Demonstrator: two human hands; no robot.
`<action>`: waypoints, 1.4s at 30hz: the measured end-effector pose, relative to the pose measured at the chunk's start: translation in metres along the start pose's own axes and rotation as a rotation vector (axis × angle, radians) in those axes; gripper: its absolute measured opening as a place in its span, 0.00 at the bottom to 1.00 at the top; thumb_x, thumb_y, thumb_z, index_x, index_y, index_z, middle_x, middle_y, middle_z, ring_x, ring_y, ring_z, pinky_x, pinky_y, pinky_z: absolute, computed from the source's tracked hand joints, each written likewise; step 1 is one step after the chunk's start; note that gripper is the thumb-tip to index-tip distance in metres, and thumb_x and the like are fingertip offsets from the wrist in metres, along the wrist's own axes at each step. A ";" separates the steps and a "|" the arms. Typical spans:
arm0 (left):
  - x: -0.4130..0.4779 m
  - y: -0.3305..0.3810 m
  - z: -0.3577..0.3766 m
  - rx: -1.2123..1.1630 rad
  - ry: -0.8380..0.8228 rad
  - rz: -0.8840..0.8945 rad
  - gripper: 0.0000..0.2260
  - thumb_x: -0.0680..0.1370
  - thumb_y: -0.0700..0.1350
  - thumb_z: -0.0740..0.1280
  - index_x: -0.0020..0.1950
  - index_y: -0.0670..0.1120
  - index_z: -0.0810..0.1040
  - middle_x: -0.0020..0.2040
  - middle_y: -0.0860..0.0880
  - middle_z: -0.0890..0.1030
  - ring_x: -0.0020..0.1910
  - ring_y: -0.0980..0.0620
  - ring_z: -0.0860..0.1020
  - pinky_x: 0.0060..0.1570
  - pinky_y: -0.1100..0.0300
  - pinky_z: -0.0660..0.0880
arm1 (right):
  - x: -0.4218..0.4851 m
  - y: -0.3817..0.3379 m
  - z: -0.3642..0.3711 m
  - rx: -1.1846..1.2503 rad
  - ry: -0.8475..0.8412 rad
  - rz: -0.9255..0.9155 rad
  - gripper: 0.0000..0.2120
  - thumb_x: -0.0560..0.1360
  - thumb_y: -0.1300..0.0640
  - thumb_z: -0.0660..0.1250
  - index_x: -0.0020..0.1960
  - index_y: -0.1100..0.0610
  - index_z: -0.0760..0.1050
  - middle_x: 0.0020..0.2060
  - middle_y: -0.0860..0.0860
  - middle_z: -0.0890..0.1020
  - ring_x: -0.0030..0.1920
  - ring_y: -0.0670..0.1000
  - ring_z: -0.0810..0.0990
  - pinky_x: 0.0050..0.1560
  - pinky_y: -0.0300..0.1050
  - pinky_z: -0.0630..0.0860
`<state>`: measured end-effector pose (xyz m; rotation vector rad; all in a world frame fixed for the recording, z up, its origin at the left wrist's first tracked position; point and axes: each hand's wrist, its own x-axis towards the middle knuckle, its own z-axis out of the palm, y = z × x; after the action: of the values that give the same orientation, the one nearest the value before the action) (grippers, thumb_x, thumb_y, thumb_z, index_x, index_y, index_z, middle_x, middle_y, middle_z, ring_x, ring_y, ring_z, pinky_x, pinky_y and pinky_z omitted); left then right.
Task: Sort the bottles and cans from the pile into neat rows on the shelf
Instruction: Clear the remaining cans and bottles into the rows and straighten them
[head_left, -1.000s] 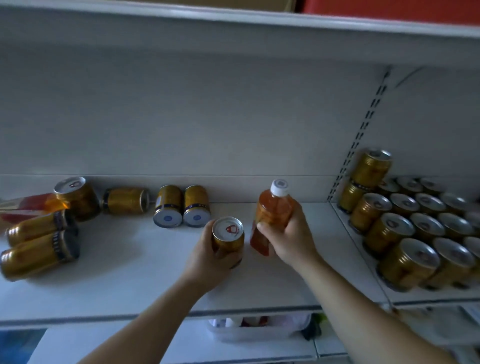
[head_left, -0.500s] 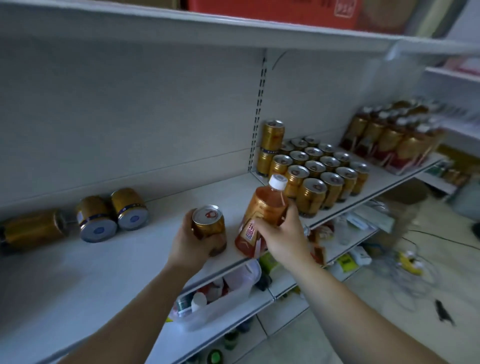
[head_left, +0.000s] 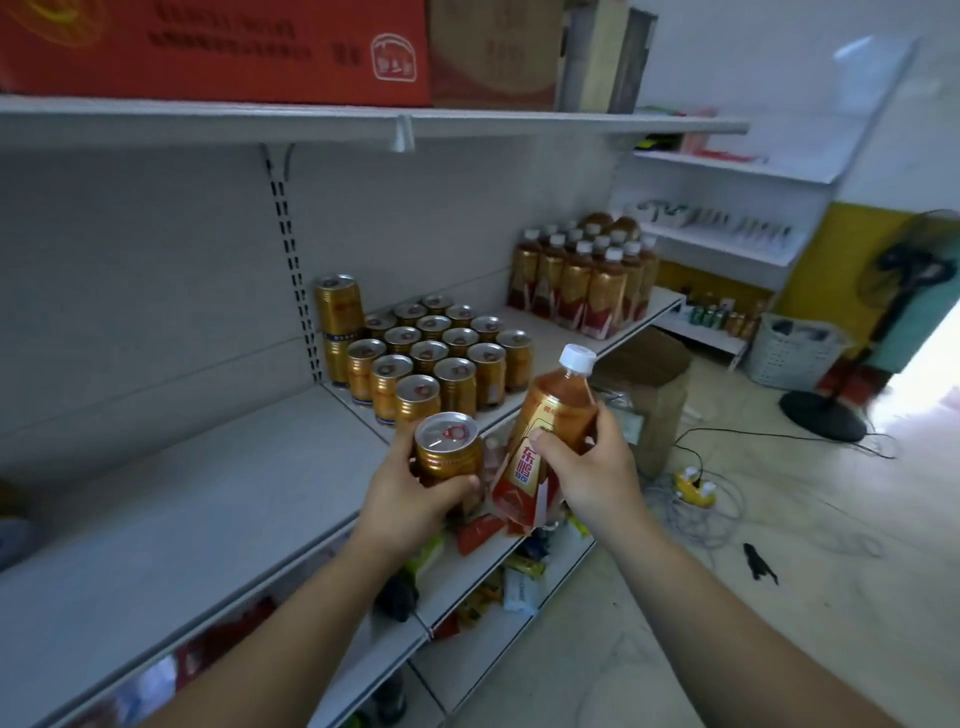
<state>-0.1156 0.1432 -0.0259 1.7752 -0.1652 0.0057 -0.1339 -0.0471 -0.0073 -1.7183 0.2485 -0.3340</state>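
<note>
My left hand (head_left: 410, 499) grips a gold can (head_left: 448, 448) upright, silver top facing up, off the shelf's front edge. My right hand (head_left: 592, 475) holds an orange-brown bottle (head_left: 545, 431) with a white cap, tilted to the right, beside the can. Behind them on the white shelf (head_left: 218, 499) stand neat rows of gold cans (head_left: 441, 358), with two stacked cans (head_left: 338, 327) at the back left. Farther right stands a block of matching bottles (head_left: 584, 280). The pile itself is out of view.
A red carton (head_left: 218, 47) and a brown carton sit on the top shelf. Lower shelves hold snack packets (head_left: 519, 571). A cardboard box (head_left: 649, 384), cables with a yellow power strip (head_left: 693, 486), a white basket (head_left: 795, 351) and a standing fan (head_left: 914, 270) occupy the floor at right.
My view has swung right and both hands have carried the can and bottle right, away from the pile of lying cans, toward the sorted rows.
</note>
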 end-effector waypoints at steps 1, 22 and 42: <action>0.005 0.005 0.021 -0.002 -0.020 0.002 0.29 0.68 0.43 0.77 0.63 0.57 0.68 0.53 0.62 0.76 0.52 0.64 0.74 0.45 0.69 0.71 | 0.007 0.002 -0.020 0.002 0.012 0.000 0.22 0.71 0.53 0.73 0.61 0.45 0.69 0.49 0.42 0.80 0.49 0.43 0.79 0.45 0.42 0.77; 0.160 0.039 0.194 0.097 0.002 0.033 0.27 0.66 0.45 0.77 0.59 0.59 0.68 0.51 0.61 0.78 0.50 0.63 0.77 0.52 0.60 0.74 | 0.205 0.032 -0.141 -0.108 0.018 -0.049 0.28 0.70 0.48 0.74 0.65 0.42 0.66 0.54 0.41 0.77 0.55 0.45 0.77 0.55 0.46 0.75; 0.287 0.048 0.118 0.246 0.543 -0.088 0.27 0.64 0.47 0.79 0.59 0.56 0.71 0.49 0.59 0.81 0.46 0.63 0.79 0.45 0.63 0.75 | 0.404 0.058 -0.024 -0.145 -0.428 -0.226 0.34 0.71 0.55 0.73 0.73 0.47 0.61 0.61 0.46 0.74 0.64 0.48 0.72 0.66 0.46 0.66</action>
<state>0.1524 -0.0124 0.0234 1.9576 0.3180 0.4566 0.2364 -0.2197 -0.0280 -1.9189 -0.2409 -0.1063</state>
